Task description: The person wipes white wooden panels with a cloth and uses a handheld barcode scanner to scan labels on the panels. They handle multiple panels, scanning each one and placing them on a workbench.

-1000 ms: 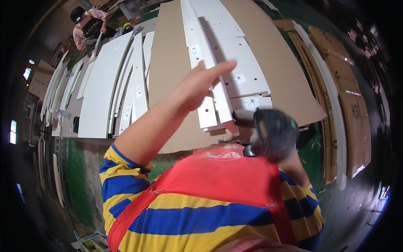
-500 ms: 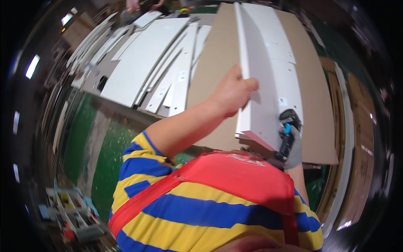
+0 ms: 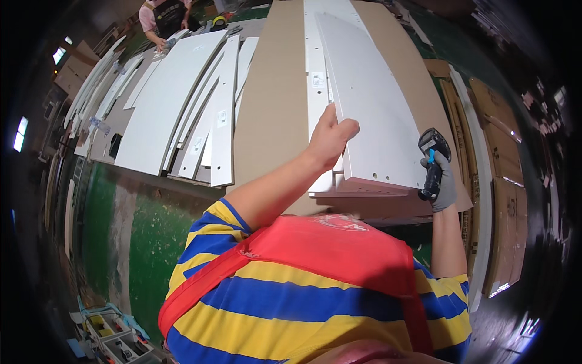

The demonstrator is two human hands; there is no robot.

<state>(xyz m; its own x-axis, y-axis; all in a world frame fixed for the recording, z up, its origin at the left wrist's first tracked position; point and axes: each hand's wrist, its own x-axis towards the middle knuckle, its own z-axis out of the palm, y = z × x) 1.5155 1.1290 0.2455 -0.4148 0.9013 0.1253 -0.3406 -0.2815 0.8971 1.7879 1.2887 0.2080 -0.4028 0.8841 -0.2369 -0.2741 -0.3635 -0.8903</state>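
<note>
A long white panel (image 3: pixel 379 112) lies slanted over another white board (image 3: pixel 316 57), whose left strip with holes and a label shows beneath it. My bare left hand (image 3: pixel 331 138) grips the upper panel's left edge near its close end, thumb on top. In my gloved right hand (image 3: pixel 447 185) is a black cordless drill (image 3: pixel 432 162) with a blue detail, held by its handle. The drill stands just right of the panel's near right corner. Small holes line the panel's near end, and its far underside is hidden.
Brown cardboard (image 3: pixel 270 91) lies beneath the boards. Several white panels and strips (image 3: pixel 176 97) are spread over the table at left. A co-worker (image 3: pixel 167 18) handles something at the far left. A toolbox (image 3: pixel 115 337) sits low at left; flat cartons (image 3: pixel 506 200) stand at right.
The upper panel has tipped from standing on edge to a flatter slant, its broad face now upward. My right hand and the drill have moved right and slightly away. The whole view has shifted.
</note>
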